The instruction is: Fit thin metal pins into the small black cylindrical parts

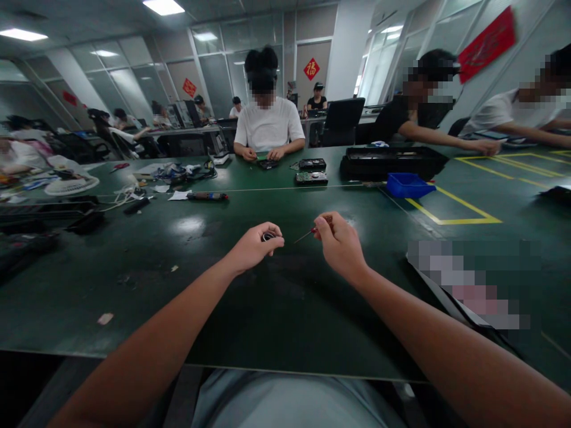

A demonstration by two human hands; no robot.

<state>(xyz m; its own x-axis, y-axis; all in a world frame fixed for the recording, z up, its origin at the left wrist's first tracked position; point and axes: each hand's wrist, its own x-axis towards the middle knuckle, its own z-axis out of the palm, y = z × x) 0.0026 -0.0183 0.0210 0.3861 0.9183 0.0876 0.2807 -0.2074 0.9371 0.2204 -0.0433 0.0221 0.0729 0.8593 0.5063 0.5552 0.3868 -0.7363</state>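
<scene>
Above the middle of the green table [267,309], my left hand [259,244] is closed around a small dark round part [268,236] with a shiny ring; the fingers hide most of it. My right hand [336,241] grips a screwdriver [313,230] with a reddish handle. Its thin shaft points left and slightly down toward my left hand, with a gap between the tip and the round part. Beyond my hands lie two hard drives, one showing a circuit board [311,178] and one dark [312,163] behind it.
A blue bin [408,185] stands right, before a long black housing [392,161]. A dark cylindrical tool [209,196] lies left of centre, with cables and parts [173,172] behind. A blurred-out sheet [464,285] lies by my right forearm. A person [270,125] works opposite.
</scene>
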